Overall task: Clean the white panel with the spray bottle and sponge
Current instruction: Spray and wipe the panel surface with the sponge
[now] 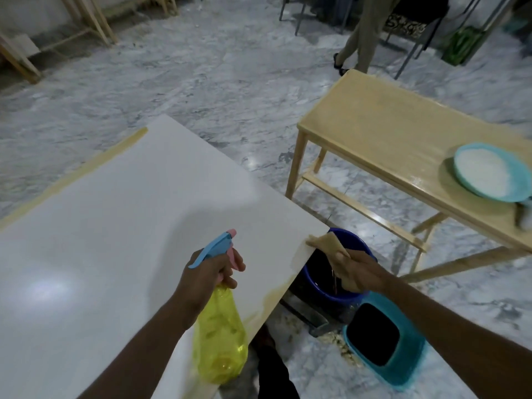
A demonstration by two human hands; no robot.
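Note:
The white panel (121, 226) lies flat in front of me and fills the left half of the view. My left hand (207, 275) grips the neck of a yellow spray bottle (220, 335) with a blue and pink trigger head, held over the panel's right side, nozzle pointing up and away. My right hand (357, 272) holds a tan sponge (328, 243) just off the panel's right corner, over a blue bucket (331, 283). The sponge's tip touches the panel's edge.
A teal bin (385, 341) stands on the marble floor beside the bucket. To the right is a light wooden table (388, 133) with a teal bowl (489, 174) of white powder. A person's legs (359, 33) are at the back, with chair legs and wooden frames.

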